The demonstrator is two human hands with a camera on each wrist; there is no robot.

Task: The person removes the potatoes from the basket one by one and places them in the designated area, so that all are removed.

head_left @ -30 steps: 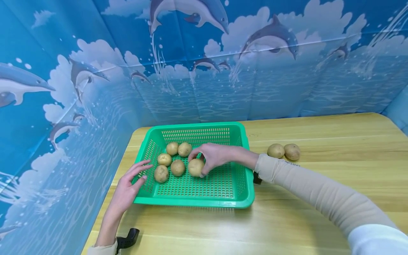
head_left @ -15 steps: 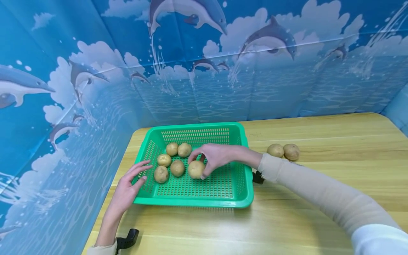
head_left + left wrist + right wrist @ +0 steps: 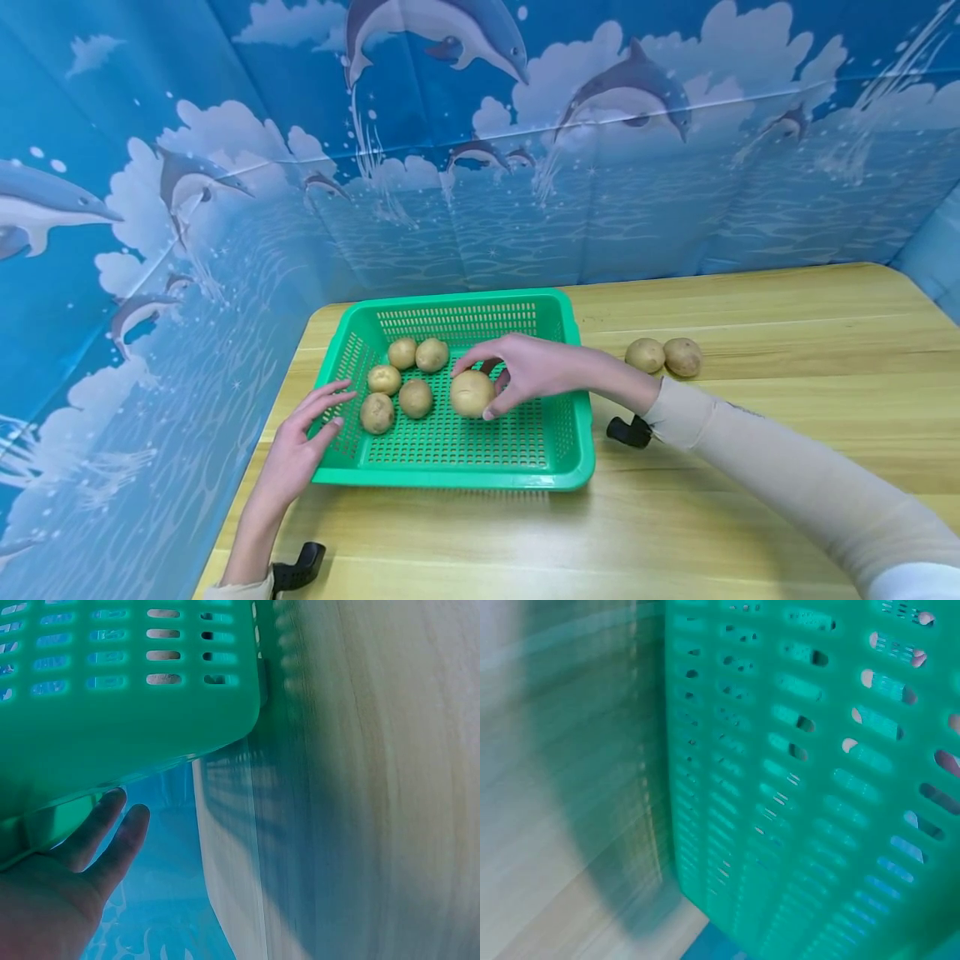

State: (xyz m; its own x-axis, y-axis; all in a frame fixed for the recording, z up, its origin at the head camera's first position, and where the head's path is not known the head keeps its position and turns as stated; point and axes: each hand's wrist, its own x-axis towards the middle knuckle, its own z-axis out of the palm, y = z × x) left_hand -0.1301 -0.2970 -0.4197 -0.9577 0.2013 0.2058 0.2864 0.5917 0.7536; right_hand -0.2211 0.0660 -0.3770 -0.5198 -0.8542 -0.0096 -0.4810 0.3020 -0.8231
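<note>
In the head view, my right hand (image 3: 528, 367) pinches a potato (image 3: 471, 394) between thumb and fingers, inside the green plastic basket (image 3: 450, 478). Several other potatoes (image 3: 416, 399) lie in the basket's left half, to the left of the held one. My left hand (image 3: 294, 452) is at the basket's left rim with its fingers spread and nearly straight. The left wrist view has that hand (image 3: 60, 896) beside the basket wall (image 3: 135, 724). The right wrist view is mostly the slotted basket side (image 3: 727, 772); only bits of skin tone show through the slots.
Two potatoes (image 3: 663, 357) sit side by side on the wooden table (image 3: 787, 350), right of the basket. Black wrist mounts (image 3: 630, 432) stick out from both wrists. A blue dolphin-print curtain (image 3: 480, 217) closes off the back and left.
My right hand has shifted slightly right with the potato, its wrist and forearm swinging further right. The left hand stays at the rim, and the other potatoes lie as before.
</note>
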